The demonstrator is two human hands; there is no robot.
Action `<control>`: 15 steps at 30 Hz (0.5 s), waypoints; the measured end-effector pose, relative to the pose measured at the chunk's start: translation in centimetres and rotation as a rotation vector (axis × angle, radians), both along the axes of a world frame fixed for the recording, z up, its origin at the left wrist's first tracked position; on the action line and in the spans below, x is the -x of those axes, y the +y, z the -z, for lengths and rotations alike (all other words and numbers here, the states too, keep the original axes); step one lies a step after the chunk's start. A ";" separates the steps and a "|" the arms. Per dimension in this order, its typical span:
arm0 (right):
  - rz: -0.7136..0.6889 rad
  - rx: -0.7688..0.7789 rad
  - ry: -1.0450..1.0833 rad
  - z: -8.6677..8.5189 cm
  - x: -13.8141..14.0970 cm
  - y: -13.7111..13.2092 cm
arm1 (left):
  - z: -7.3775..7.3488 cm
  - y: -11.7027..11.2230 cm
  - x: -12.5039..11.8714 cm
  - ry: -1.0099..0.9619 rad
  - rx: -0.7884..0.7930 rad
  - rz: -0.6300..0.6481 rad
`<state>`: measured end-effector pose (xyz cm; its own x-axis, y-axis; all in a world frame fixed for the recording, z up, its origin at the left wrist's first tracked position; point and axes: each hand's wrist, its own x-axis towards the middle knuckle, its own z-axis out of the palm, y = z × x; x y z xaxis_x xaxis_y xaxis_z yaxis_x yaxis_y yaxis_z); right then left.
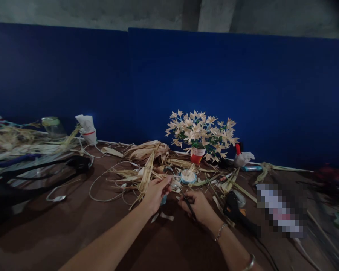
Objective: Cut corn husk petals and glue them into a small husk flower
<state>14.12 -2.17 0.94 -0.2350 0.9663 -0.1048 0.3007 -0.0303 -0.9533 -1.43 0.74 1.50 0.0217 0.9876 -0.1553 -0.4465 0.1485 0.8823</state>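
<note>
Through the head camera, I have both hands over the near middle of the brown tabletop point(81, 229). The left hand point(156, 194) has its thumb and fingertips drawn close together; I cannot tell whether a piece sits between them. Just beside it, the right hand point(197, 206) is closed around a slim dark tool point(188, 203), whose tip points toward the left fingertips; its exact kind is too dim for me to name.

The pale scraps point(167, 216) lie on the tabletop just in front of the left hand. Beyond the hands I see a bundle of dried husks point(147, 151) and a small blue-rimmed dish point(188, 176), with a glue gun point(236, 211) to the right.

As I judge it, small-piece work is partway along: the potted flowers point(199, 130) look full and finished, while the husks look mostly unworked; how many pieces remain, I cannot tell
</note>
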 end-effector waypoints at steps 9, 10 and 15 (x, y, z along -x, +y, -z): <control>0.006 0.039 0.042 0.1 -0.5 0.0 | -0.4 0.6 0.8 0.023 -0.046 -0.065; 0.021 0.019 0.064 0.0 -0.7 0.1 | -0.5 0.8 1.0 0.042 -0.063 -0.082; 0.177 -0.134 0.043 -0.5 -2.2 0.9 | -1.3 1.6 2.4 0.241 -0.126 -0.097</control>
<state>16.35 -1.24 1.40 -0.0622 0.9975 0.0334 0.2613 0.0486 -0.9640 -3.85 2.39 2.80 -0.0962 0.9951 -0.0207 -0.2283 -0.0018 0.9736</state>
